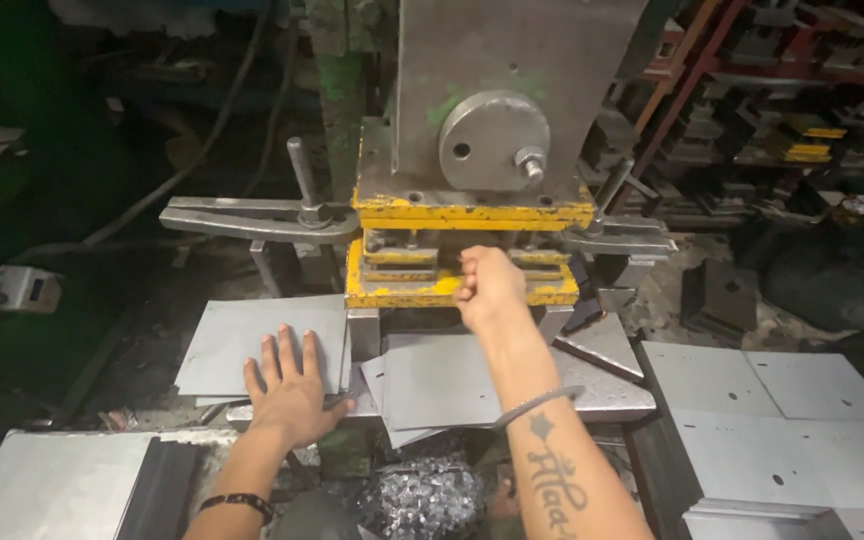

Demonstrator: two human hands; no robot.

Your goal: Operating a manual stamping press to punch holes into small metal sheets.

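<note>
My left hand [290,393] lies flat, fingers spread, on a stack of grey metal sheets [242,345] left of the press. My right hand [489,288] is closed at the mouth of the yellow die [392,293] of the punch press [492,120]; what it grips is hidden by the fingers. Below my right forearm lie more grey sheets [432,385] on the press table.
Punched grey sheets [782,430] are spread at the right. Another sheet [42,485] lies at the lower left. A pile of shiny metal scrap [422,500] sits below the table. A clamp arm [242,218] sticks out left of the die. Racks of tooling [792,120] stand at the back right.
</note>
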